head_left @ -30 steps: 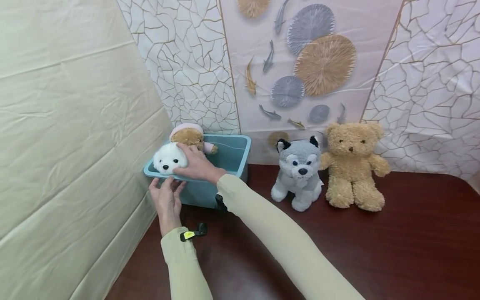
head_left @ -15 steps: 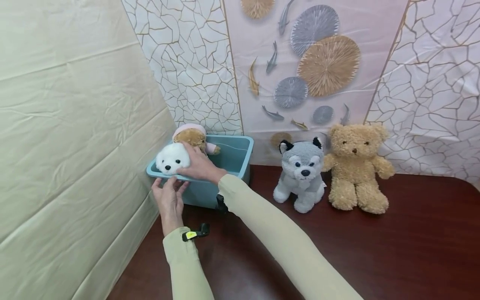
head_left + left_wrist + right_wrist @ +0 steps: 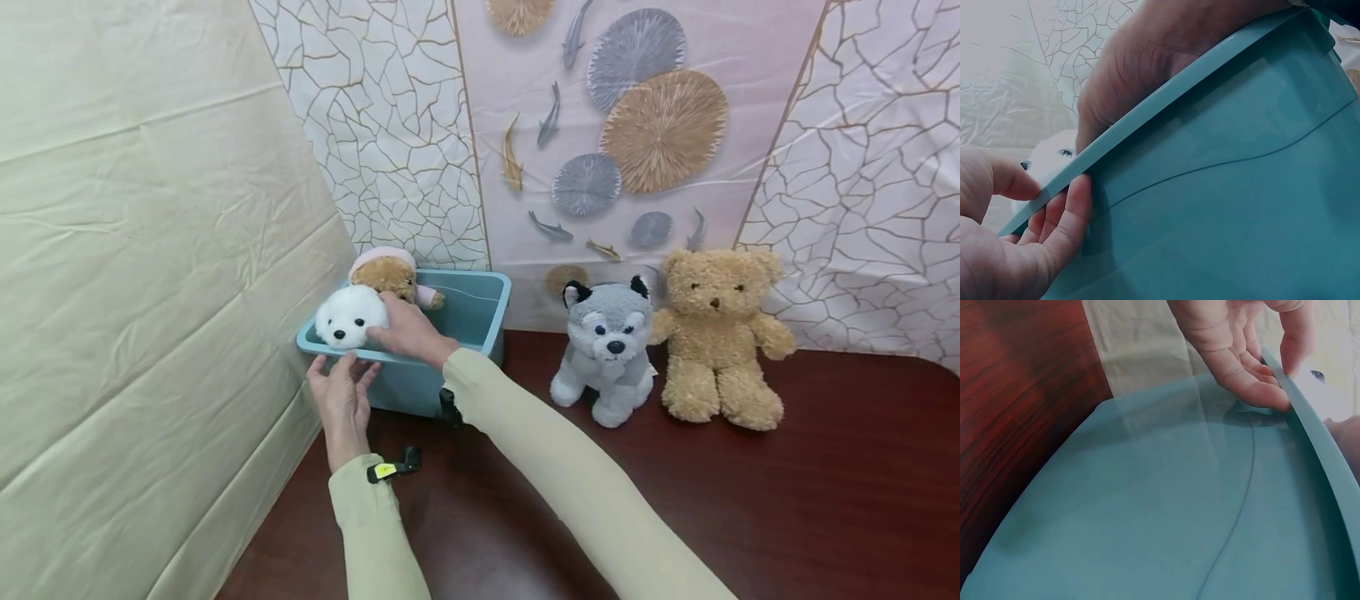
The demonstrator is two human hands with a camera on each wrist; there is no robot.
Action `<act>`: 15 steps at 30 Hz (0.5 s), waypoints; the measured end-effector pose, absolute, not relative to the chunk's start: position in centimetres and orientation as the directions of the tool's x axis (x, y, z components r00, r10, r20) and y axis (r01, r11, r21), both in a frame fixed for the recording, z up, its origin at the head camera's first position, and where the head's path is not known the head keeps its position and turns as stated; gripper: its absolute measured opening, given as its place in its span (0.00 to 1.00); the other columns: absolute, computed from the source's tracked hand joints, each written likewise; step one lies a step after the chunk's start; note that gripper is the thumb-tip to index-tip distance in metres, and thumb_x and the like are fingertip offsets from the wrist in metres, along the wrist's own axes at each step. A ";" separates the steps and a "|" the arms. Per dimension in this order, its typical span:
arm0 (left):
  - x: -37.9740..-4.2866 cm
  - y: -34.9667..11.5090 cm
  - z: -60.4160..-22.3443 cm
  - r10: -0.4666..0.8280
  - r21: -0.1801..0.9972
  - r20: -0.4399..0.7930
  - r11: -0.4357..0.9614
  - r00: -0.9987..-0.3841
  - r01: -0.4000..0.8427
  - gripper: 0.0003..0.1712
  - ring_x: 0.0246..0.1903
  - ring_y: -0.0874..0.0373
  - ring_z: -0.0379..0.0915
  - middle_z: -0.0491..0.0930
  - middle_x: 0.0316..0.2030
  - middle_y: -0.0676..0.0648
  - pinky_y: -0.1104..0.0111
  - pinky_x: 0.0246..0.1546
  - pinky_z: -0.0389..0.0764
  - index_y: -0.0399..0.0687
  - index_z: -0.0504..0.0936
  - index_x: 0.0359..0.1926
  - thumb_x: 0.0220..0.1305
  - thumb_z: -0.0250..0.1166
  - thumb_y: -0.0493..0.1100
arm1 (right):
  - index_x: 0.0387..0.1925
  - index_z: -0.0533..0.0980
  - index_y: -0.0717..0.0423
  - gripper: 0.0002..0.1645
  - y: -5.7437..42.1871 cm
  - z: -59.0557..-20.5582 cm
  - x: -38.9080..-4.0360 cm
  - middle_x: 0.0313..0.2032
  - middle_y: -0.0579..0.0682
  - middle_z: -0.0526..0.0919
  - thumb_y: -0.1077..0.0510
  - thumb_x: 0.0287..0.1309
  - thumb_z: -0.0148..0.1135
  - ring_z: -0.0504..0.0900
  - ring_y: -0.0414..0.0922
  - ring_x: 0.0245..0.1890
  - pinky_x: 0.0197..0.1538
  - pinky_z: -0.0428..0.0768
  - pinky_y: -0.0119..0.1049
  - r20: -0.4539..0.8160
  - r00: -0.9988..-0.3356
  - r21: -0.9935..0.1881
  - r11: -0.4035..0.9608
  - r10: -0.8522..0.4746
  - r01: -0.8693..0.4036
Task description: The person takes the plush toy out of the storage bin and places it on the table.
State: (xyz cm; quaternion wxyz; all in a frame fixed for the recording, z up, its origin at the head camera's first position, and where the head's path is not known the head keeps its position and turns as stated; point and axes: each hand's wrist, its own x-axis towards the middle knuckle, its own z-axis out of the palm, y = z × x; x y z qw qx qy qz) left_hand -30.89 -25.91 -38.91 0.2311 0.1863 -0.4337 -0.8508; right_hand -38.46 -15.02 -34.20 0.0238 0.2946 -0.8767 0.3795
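Observation:
A blue-green plastic bin stands at the left of the table. My left hand grips its front rim near the left corner; in the left wrist view the thumb lies over the rim and the fingers curl under it. In the bin's left end is a white plush dog, its face toward me just above the rim. My right hand reaches over the rim and holds the dog's right side, thumb in front, other fingers partly hidden behind the head. Behind it sits a brown plush toy in a pink hood.
A grey plush husky sits right of the bin on the dark red table. Beside the husky a tan teddy bear leans near the patterned backdrop. A cream cloth wall borders the bin's left side.
The right hand's fingers have drawn slightly right across the white plush dog, leaving more of its head showing. My left hand keeps its hold on the rim. The head view has shifted slightly.

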 end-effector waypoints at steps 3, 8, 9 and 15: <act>-31.0 -25.9 -38.9 -0.560 0.823 -0.111 -0.515 -0.821 0.240 0.42 0.38 0.57 0.71 0.64 0.49 0.46 0.64 0.44 0.86 0.52 0.43 0.72 0.67 0.57 0.33 | 0.76 0.50 0.52 0.46 -15.2 -34.2 -38.6 0.68 0.55 0.67 0.51 0.62 0.60 0.71 0.50 0.63 0.62 0.76 0.45 0.267 -0.802 -0.666 0.499 -0.534 -0.554; -31.3 -25.6 -38.8 -0.550 0.822 -0.102 -0.515 -0.829 0.241 0.44 0.40 0.57 0.73 0.65 0.52 0.46 0.61 0.48 0.86 0.52 0.42 0.72 0.64 0.57 0.31 | 0.78 0.39 0.40 0.57 -15.3 -34.3 -38.5 0.74 0.58 0.55 0.43 0.59 0.64 0.61 0.55 0.70 0.65 0.72 0.52 0.224 -0.786 -0.678 0.488 -0.576 -0.550; -31.3 -25.6 -38.8 -0.546 0.821 -0.103 -0.519 -0.831 0.239 0.45 0.41 0.56 0.73 0.65 0.52 0.46 0.61 0.49 0.85 0.52 0.41 0.72 0.64 0.57 0.30 | 0.78 0.38 0.38 0.58 -15.4 -34.2 -38.4 0.75 0.59 0.53 0.42 0.58 0.64 0.60 0.56 0.71 0.66 0.71 0.54 0.212 -0.787 -0.683 0.488 -0.580 -0.544; -31.0 -25.8 -39.0 -0.538 0.812 -0.077 -0.523 -0.840 0.261 0.44 0.44 0.55 0.71 0.64 0.52 0.45 0.59 0.50 0.85 0.52 0.39 0.71 0.63 0.54 0.27 | 0.77 0.35 0.32 0.60 -16.0 -34.1 -38.1 0.76 0.62 0.43 0.39 0.57 0.66 0.58 0.60 0.72 0.67 0.68 0.59 0.201 -0.777 -0.706 0.461 -0.597 -0.537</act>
